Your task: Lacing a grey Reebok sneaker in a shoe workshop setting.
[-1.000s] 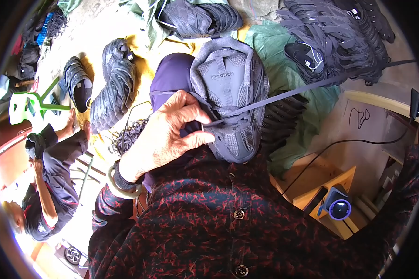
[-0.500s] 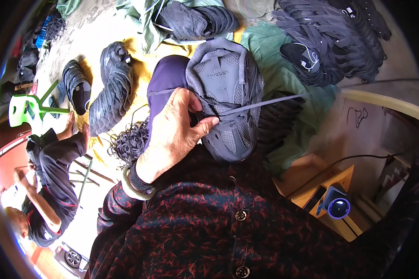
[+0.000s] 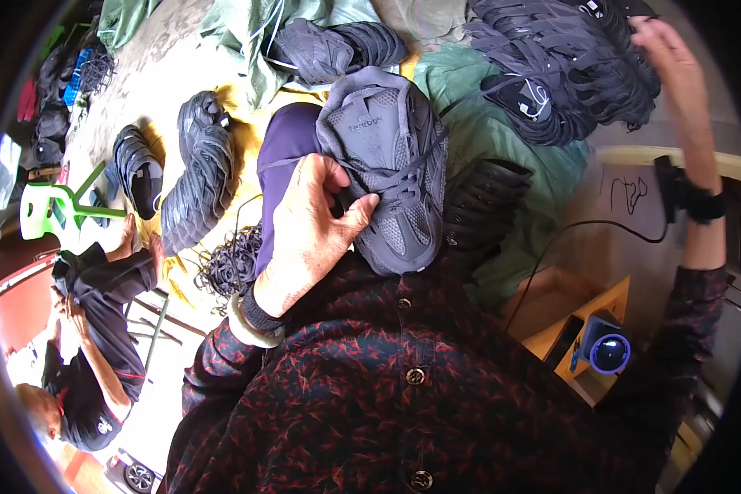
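Observation:
A grey sneaker upper (image 3: 387,165) rests over my lap, its toe toward me and its laces (image 3: 403,177) crossing the tongue. My left hand (image 3: 309,218) grips the upper's left edge by the eyelets, thumb and fingers pinched together. Beside it, my purple-covered knee (image 3: 288,136) shows. My right hand (image 3: 671,53) is raised far out at the upper right, by a large pile of dark uppers (image 3: 576,62). Its fingers look bent together but are blurred, and what they hold, if anything, I cannot make out.
Stacked uppers (image 3: 198,173) lie on yellow sheeting at left, near a tangle of black laces (image 3: 229,263). More uppers (image 3: 337,49) lie ahead, others (image 3: 490,202) on green cloth (image 3: 543,177). A seated person (image 3: 90,354), a green stool (image 3: 49,210) and a camera-like device (image 3: 609,352) flank me.
My right hand and forearm have come into view at the upper right. The lace end that stretched rightward from the upper no longer lies there. My left hand keeps its grip; the view has shifted slightly.

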A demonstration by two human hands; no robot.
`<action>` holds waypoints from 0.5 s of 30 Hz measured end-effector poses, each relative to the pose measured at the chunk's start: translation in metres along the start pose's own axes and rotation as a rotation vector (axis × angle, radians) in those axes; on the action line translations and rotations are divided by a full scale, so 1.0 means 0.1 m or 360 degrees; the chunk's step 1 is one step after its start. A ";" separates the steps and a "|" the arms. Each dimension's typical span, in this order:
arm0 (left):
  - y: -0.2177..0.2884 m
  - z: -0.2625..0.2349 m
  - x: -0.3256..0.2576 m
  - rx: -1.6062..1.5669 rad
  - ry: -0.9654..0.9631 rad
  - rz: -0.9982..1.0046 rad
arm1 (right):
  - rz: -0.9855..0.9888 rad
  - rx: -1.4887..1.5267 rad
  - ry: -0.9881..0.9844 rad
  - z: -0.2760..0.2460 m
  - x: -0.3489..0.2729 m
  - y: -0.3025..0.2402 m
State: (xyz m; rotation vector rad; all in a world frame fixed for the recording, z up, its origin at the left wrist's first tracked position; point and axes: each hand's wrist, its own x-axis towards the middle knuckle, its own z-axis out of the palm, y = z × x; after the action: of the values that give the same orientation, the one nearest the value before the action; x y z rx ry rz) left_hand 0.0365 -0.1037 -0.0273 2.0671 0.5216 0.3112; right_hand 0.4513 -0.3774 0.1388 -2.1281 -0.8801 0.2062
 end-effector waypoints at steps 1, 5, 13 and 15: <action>-0.05 0.02 0.00 -0.0019 0.0038 -0.0056 | -0.0121 0.0010 -0.0089 0.43 -0.14 -0.18; -0.04 0.06 0.04 -0.0119 0.0039 -0.0092 | -0.0102 0.0372 -0.0372 1.65 -0.84 -0.60; -0.16 -0.11 -0.02 -0.0437 -0.0151 0.0004 | 0.0302 0.0798 -0.0568 2.49 -1.26 -0.62; -0.22 -0.16 -0.04 -0.0239 0.0063 0.0152 | 0.0227 0.0626 -0.0515 2.53 -1.30 -0.62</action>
State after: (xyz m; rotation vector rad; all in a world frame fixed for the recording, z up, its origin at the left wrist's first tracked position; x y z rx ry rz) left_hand 0.0209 -0.0834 -0.0373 1.9462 0.4112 0.4356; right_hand 0.2163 -0.2775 -0.0017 -1.8118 -0.7902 0.7513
